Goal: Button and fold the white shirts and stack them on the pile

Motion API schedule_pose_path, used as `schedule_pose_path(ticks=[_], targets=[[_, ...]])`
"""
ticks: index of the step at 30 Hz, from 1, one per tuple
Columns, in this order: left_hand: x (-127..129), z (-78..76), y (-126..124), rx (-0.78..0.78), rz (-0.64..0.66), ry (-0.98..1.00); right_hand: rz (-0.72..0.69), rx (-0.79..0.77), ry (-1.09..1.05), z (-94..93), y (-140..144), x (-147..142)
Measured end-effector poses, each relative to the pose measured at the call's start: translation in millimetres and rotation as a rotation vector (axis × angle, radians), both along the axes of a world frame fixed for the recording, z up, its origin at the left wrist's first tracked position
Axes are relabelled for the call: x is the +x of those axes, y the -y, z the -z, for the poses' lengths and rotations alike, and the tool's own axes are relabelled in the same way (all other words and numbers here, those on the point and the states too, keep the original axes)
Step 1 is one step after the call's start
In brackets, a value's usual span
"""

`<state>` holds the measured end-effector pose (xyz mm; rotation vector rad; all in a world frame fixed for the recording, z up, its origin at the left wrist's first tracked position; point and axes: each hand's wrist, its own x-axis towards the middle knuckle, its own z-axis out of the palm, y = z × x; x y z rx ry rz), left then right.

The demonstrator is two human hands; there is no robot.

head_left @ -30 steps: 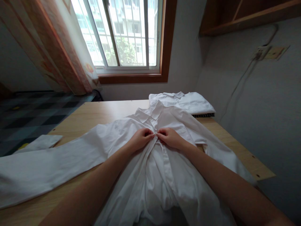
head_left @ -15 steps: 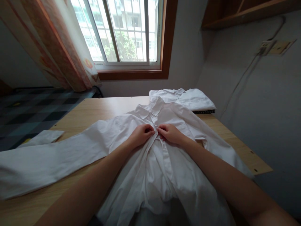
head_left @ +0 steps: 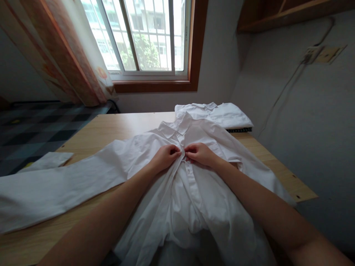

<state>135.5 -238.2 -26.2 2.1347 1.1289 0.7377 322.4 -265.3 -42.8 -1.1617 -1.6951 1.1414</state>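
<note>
A white collared shirt lies front up on the wooden table, its collar away from me and its lower part hanging toward me over the near edge. At the chest, my left hand pinches one front edge of the shirt. Close beside it, my right hand pinches the other front edge, fingertips almost meeting the left ones. Below the hands the two front edges spread apart. Any button between the fingertips is too small to make out. One sleeve stretches out to the left, the other to the right.
A folded white shirt rests on a dark-edged item at the back right. Another piece of white cloth lies at the table's left edge. Beyond are a checked bed, a curtain and a window.
Both hands stay pinched at the same place on the shirt, with only slight finger movement. The whole view has shifted a little.
</note>
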Motion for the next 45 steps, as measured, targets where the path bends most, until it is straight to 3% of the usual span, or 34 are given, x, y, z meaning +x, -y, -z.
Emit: schedule_pose_path(ticks=[10,19,26,37,41,45], targets=[[0.3,0.8,0.1,0.009,-0.016,-0.017,0.057,-0.16,-0.171,-0.1,-2.0,-1.6],[0.0,-1.1,0.6,-0.016,-0.026,-0.016,0.139,-0.138,-0.13,2.9,-0.4,-7.5],[0.2,-7.1,-0.7,-0.037,-0.052,-0.081,0.172,-0.019,-0.03,4.7,-0.8,-12.5],[5.6,1.3,-3.1,-0.046,-0.16,-0.107,0.234,0.136,0.179,0.7,4.5,-19.4],[4.7,2.5,-3.2,-0.052,-0.154,-0.062,0.291,0.207,0.276,-1.5,6.9,-22.7],[4.1,3.0,-4.1,-0.07,-0.147,0.002,0.258,0.282,0.299,-2.3,6.8,-22.7]])
